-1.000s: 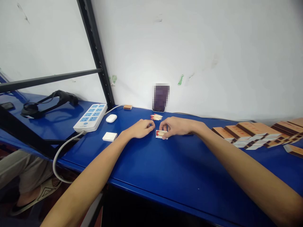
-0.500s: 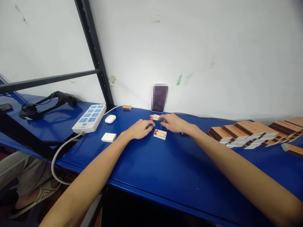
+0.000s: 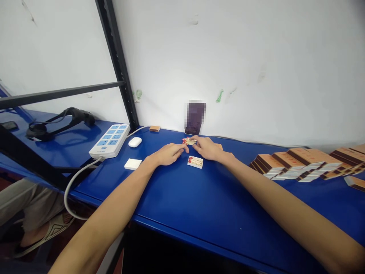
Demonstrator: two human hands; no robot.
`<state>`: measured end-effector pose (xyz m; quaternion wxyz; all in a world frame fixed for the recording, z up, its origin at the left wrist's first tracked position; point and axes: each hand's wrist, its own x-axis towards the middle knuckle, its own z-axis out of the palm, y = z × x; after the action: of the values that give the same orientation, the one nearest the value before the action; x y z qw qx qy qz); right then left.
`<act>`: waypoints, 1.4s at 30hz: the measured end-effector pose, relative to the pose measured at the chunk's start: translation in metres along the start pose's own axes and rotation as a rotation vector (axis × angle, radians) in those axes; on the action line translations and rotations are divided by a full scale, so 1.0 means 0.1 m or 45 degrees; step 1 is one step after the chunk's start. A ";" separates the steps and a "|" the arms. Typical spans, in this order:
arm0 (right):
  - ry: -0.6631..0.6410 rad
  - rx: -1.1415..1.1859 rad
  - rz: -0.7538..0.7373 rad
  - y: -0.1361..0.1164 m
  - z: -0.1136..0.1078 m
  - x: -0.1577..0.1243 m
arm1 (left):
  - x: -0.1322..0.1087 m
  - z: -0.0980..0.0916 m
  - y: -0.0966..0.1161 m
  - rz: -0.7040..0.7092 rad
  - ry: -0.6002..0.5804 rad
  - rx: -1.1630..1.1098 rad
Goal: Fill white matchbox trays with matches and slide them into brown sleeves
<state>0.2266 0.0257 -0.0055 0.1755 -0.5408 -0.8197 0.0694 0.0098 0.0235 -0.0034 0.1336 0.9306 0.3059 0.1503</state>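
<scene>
A small pile of red-tipped matches [image 3: 188, 141] lies on the blue table near the wall. My right hand [image 3: 208, 148] reaches over the pile's right end, index finger and thumb apart and touching or just above the matches. From the left comes my left hand [image 3: 170, 153], its fingers stretched out and the index tip close to the pile's near side. Just in front of both hands rests a white matchbox tray [image 3: 195, 166] holding several matches. An orange matchbox sleeve [image 3: 219, 146] shows partly behind my right hand.
Stacked matchboxes [image 3: 302, 161] stand at the right. A phone-like device [image 3: 195, 118] leans on the wall. Left are a white box [image 3: 132, 164], an earbud case [image 3: 135, 142], a matchbox [image 3: 154, 128], a power strip [image 3: 110, 140] and a black rack post [image 3: 118, 57]. A person's leg [image 3: 37, 213] shows lower left.
My right hand has moved slightly nearer the match pile, its fingers now over it, uncovering more of the orange sleeve behind. My left hand stays nearly in place. The view has shifted a little.
</scene>
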 end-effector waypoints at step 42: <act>0.243 0.436 0.123 -0.14 0.02 -0.36 | 0.01 0.03 0.27 0.007 -0.013 -0.032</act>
<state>0.2269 -0.0127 -0.0107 0.3381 -0.5461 -0.7486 0.1645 0.0266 0.0026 0.0036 0.1463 0.9305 0.3008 0.1496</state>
